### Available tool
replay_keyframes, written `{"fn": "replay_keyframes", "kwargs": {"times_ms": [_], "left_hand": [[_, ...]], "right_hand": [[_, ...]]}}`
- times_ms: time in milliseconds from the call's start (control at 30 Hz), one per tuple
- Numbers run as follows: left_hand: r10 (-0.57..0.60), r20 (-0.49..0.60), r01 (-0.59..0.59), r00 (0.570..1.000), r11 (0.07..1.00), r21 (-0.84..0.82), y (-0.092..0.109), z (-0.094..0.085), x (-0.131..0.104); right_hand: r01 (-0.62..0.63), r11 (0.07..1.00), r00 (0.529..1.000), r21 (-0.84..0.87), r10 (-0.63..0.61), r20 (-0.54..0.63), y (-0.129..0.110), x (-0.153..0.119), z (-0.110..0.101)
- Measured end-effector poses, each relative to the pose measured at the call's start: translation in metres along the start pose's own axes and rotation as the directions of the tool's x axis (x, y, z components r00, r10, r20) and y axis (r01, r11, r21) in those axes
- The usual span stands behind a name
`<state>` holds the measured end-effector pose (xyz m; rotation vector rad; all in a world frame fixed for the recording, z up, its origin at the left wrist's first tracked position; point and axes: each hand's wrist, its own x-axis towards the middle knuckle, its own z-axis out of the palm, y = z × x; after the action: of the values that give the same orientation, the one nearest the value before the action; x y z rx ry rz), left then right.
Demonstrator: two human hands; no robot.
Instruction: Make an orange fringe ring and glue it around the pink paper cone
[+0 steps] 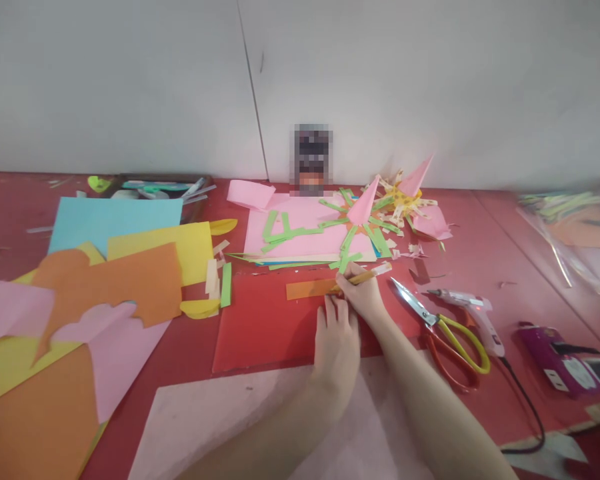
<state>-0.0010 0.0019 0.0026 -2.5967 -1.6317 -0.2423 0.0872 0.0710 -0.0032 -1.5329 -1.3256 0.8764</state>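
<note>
"Now, grip?"

"Right hand (360,293) clamped on yellow pen (364,278); left hand (337,337) fingers slightly apart, against orange strip (306,290), far side of red board (265,327)."

"Risk?"

"Light pressure could let strip skew."

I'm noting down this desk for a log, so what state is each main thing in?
Orange strip: flat, left hand at its near edge
Pen: held in right hand
Scissors: lying, blades together
Glue gun: on its side, red light showing
Nearer pink cone: point up, leaning right
Red board: lying flat
Blue sheet: partly covered by yellow sheet
</note>
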Motion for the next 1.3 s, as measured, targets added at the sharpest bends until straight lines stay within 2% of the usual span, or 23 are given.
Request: {"fn": "replay_keyframes", "kwargs": {"times_ms": [200, 433, 767, 1033, 1300], "left_hand": [[0.002, 0.001, -0.002, 1.0, 1.0, 0.024, 0.0002, 0.0015, 0.0002], [-0.004, 0.015, 0.003, 1.0, 0.999, 0.043, -0.0002, -0.0004, 0.0005], [-0.001, 0.003, 0.001, 1.0, 1.0, 0.0, 0.0, 0.0006, 0.0], [-0.012, 0.012, 0.012, 1.0, 1.0, -0.003, 0.0001, 0.001, 0.0002], [0.002, -0.009, -0.002, 1.0, 1.0, 0.019, 0.0002, 0.0014, 0.0003]], "right_hand": [[-0.008, 1.0, 1.0, 0.012, 0.008, 0.015, 0.0024, 0.0004, 0.0005], [-0.029, 0.998, 0.998, 0.059, 0.032, -0.053, 0.002, 0.0004, 0.0002], [0.0, 1.0, 1.0, -0.008, 0.0, -0.009, 0.0011, 0.0001, -0.0004], [0.002, 1.0, 0.997, -0.025, -0.004, -0.08, 0.003, 0.0, 0.0021], [0.002, 0.999, 0.996, -0.038, -0.005, -0.085, 0.0004, -0.0008, 0.0012]]}}
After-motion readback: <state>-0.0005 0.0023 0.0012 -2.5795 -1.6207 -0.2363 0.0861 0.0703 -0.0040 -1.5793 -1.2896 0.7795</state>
